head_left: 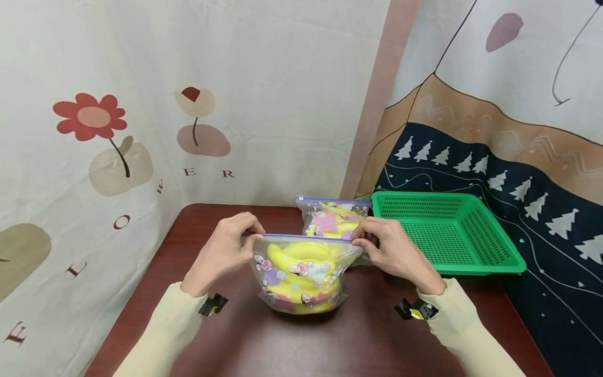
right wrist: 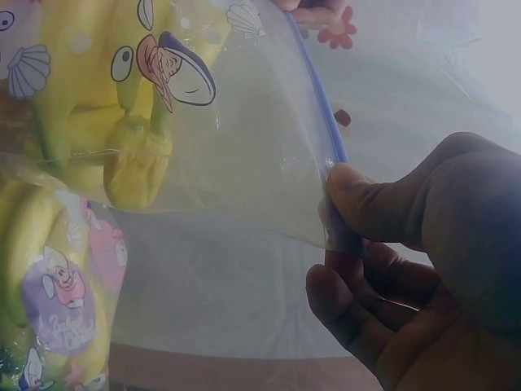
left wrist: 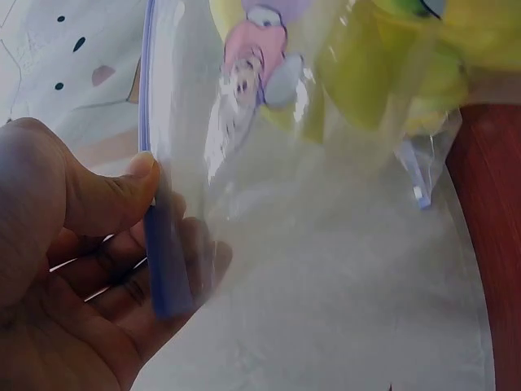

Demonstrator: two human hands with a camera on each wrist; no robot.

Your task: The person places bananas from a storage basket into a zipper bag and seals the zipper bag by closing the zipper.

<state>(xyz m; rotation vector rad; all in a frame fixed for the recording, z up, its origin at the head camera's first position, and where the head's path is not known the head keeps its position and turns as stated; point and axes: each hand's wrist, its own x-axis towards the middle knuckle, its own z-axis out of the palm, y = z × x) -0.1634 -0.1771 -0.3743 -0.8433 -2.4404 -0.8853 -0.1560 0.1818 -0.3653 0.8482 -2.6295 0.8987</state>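
A clear zipper bag, printed with cartoon figures and shells, hangs upright between both hands with yellow bananas inside. At the left end of its purple-blue zip strip, the left hand pinches the edge between thumb and fingers. The right hand pinches the opposite top corner the same way, its thumb lying over the strip. The strip is stretched straight between them. Whether the bag's bottom touches the table cannot be told. Behind it stands a second printed zipper bag holding yellow bananas, partly hidden by the front bag.
A green plastic basket with slotted walls stands at the back right, beside the second bag. The dark red-brown table reaches back to a printed cloth that hangs behind and along the sides.
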